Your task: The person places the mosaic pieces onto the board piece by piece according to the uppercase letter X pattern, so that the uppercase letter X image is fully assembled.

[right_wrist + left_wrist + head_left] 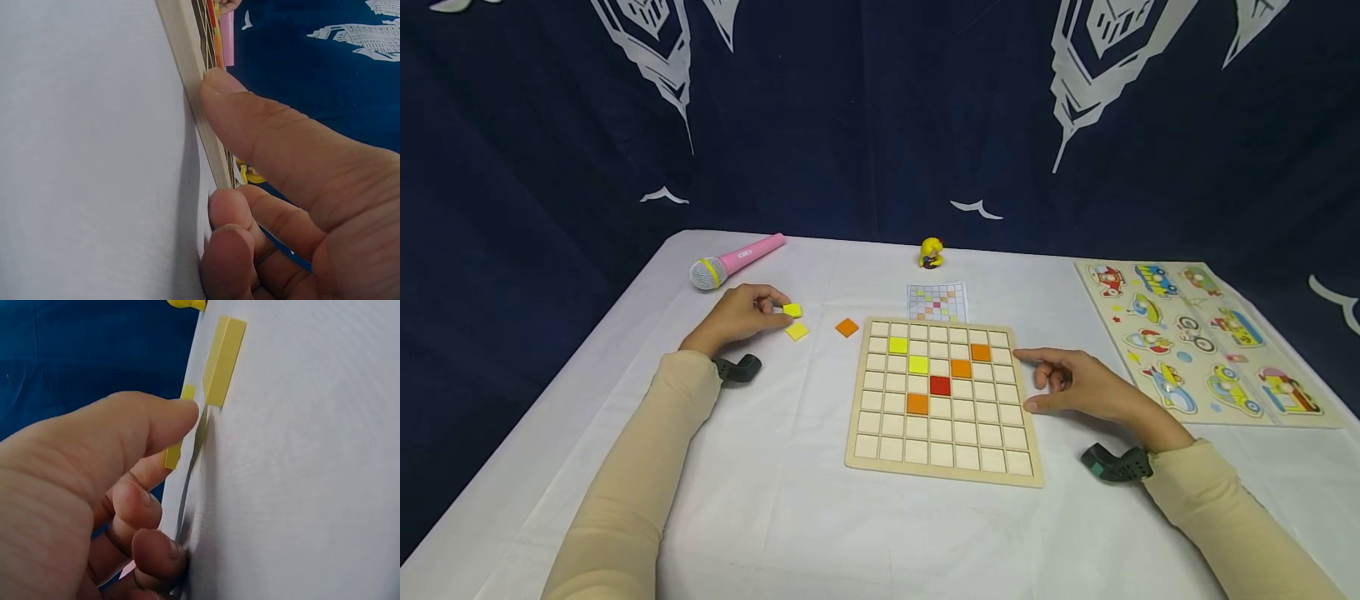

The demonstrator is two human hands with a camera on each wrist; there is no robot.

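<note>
A wooden grid board point(943, 472) lies at the table's middle with yellow, orange and red tiles set in some cells. To its left, my left hand point(775, 307) pinches a yellow tile point(792, 310) between thumb and fingers; the left wrist view shows that yellow tile point(174, 452) under the thumb point(156, 422). A second yellow tile point(797, 331) point(222, 359) and an orange tile point(847, 327) lie loose on the cloth beside it. My right hand point(1045, 382) rests at the board's right edge point(194, 75), thumb point(250, 119) against the rim, holding nothing.
A pink microphone point(737, 260) lies at the back left. A small yellow toy figure point(931, 252) and a coloured pattern card point(937, 302) sit behind the board. A vehicle peg puzzle point(1210, 337) fills the right side. Dark blue curtain hangs behind the table.
</note>
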